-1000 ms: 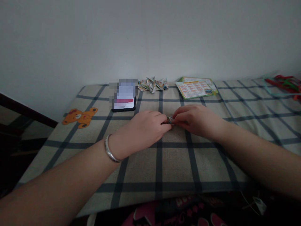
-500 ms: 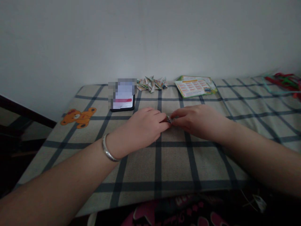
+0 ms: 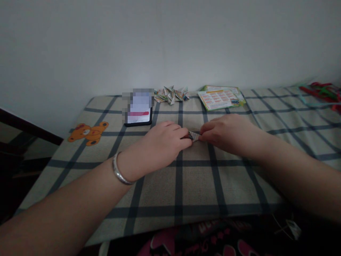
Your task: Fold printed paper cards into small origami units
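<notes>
A small piece of folded printed paper (image 3: 195, 136) is pinched between my two hands, low over the checked tablecloth (image 3: 160, 185). My left hand (image 3: 166, 144), with a silver bangle at its wrist, grips the paper's left side between thumb and fingers. On the other side, my right hand (image 3: 226, 133) has its fingertips closed on the pointed right end. Much of the paper is hidden by the fingers of my left hand. Beyond the hands, by the wall, lies a cluster of pointed folded paper pieces (image 3: 172, 95).
Left of the paper cluster is a phone (image 3: 139, 115) with its screen lit. Printed leaflets (image 3: 221, 99) lie to the right. A flat orange bear figure (image 3: 89, 133) is near the table's left edge. Red and green items (image 3: 323, 93) sit at the far right.
My right hand has shifted a little to the right and away from my left hand. More of the folded paper now shows between them. The left hand has hardly moved.
</notes>
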The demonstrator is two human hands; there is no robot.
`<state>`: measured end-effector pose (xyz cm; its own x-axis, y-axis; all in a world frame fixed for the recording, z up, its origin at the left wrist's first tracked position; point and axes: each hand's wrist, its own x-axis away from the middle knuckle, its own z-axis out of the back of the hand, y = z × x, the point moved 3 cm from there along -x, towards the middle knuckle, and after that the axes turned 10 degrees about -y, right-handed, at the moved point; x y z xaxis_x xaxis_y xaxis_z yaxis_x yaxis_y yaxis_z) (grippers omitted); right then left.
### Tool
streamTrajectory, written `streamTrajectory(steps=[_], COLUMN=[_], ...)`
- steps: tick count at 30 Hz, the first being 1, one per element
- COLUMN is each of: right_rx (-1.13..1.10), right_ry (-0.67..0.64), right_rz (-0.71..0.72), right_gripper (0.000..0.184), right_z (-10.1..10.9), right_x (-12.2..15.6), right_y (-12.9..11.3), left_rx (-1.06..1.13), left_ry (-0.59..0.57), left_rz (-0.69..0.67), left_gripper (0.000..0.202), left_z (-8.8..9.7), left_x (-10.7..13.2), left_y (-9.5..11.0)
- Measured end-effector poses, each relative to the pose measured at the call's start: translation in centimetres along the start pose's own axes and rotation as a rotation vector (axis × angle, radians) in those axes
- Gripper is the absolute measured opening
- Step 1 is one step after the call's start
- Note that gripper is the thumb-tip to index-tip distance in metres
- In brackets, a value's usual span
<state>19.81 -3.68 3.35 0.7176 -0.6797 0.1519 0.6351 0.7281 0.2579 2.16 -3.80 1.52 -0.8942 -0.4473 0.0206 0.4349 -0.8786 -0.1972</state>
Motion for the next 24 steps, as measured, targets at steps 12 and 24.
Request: streamTrajectory(steps=[12, 24], right_rx=[-0.014, -0.004], right_ry=[0.034, -0.035], right_rz=[0.049, -0.023], right_gripper=[0.028, 0.019], right_z=[0.24, 0.52], right_x=[0.52, -0.02], right_y=[-0.27, -0.66], left_rx=[0.019, 0.024], left_ry=[0.010, 0.003], left_rz=[0.000, 0.014], left_gripper=[0.024, 0.023], left_z=[-0.27, -0.06], left_x=[-0.10, -0.08], left_y=[-0.10, 0.04])
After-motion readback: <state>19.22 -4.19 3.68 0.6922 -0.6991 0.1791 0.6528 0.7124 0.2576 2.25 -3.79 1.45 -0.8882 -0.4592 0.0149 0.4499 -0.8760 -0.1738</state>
